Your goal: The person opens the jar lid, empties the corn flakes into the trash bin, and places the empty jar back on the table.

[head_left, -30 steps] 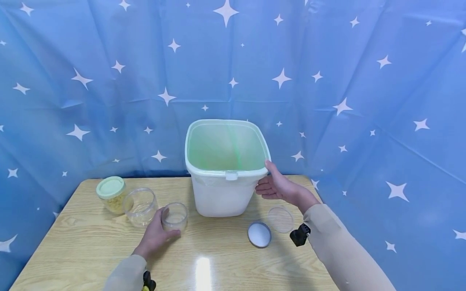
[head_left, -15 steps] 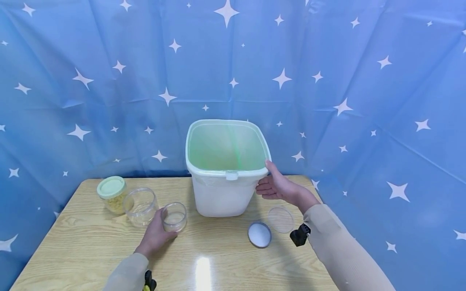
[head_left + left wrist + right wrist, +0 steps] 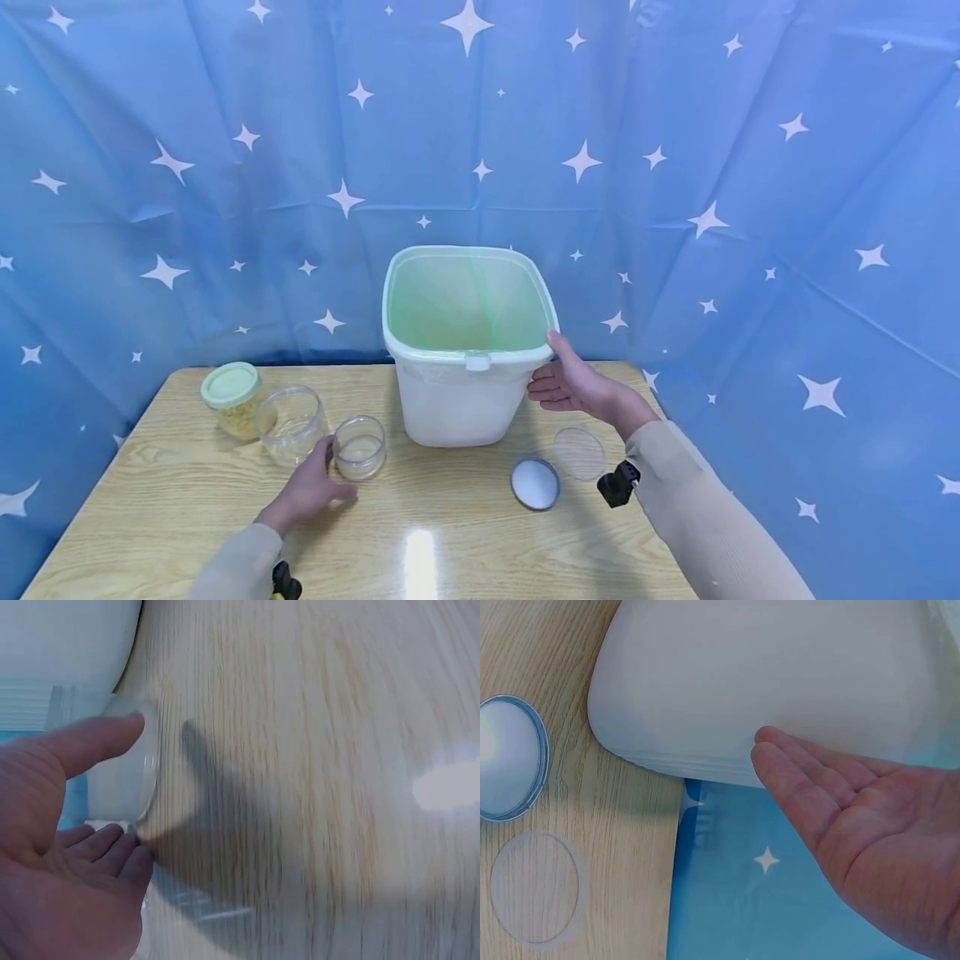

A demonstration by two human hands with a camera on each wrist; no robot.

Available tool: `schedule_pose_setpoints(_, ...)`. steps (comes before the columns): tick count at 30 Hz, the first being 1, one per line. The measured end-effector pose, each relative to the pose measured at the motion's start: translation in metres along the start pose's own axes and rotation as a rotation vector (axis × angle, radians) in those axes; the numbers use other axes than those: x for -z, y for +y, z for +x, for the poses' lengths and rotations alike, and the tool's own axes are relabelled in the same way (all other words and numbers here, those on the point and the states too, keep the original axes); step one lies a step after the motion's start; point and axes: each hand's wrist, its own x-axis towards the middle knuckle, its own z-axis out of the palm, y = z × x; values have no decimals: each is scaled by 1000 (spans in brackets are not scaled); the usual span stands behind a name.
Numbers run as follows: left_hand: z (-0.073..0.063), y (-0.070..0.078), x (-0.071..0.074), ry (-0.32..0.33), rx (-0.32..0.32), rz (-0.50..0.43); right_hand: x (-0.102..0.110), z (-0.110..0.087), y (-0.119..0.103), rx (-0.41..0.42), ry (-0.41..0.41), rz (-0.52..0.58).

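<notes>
A small clear jar (image 3: 359, 450) stands lidless on the table. Just left of it is my left hand (image 3: 306, 490), thumb spread away from the fingers and nothing gripped; in the left wrist view the thumb lies in front of the jar (image 3: 124, 769). A larger clear jar (image 3: 288, 427) stands directly behind that hand. My right hand (image 3: 581, 387) is at the right side of a white bin (image 3: 457, 408) with a green-tinted liner, its thumb at the rim. The right wrist view shows its fingers (image 3: 802, 776) extended along the bin wall; the thumb is hidden there.
A jar with a pale green lid (image 3: 230, 385) and yellow contents stands at the back left. Right of the bin lie a silver-rimmed round lid (image 3: 535, 484) and a clear disc (image 3: 579, 452). A blue star-patterned curtain (image 3: 480, 125) hangs behind the table.
My left hand has let go of the small clear jar and drawn back left and toward me. The jar stays in place, and my right hand has not moved.
</notes>
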Motion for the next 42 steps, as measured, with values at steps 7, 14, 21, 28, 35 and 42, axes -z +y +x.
schedule_pose_setpoints(7,-12,2,17,-74,-13,66,1,0,-1,-5,3,-6)
schedule_pose_setpoints(14,-17,-6,37,-138,-61,59,1,-1,0,-12,11,-2)
schedule_pose_setpoints(21,-20,-14,62,-179,-82,85,2,-1,2,-13,9,-6)
schedule_pose_setpoints(28,-18,-21,86,-182,-51,167,3,-2,3,-13,14,-1)
schedule_pose_setpoints(35,-12,-37,105,-104,22,229,4,-2,4,-14,20,1)
schedule_pose_setpoints(42,-9,-46,124,-46,131,246,3,-4,3,-22,24,1)
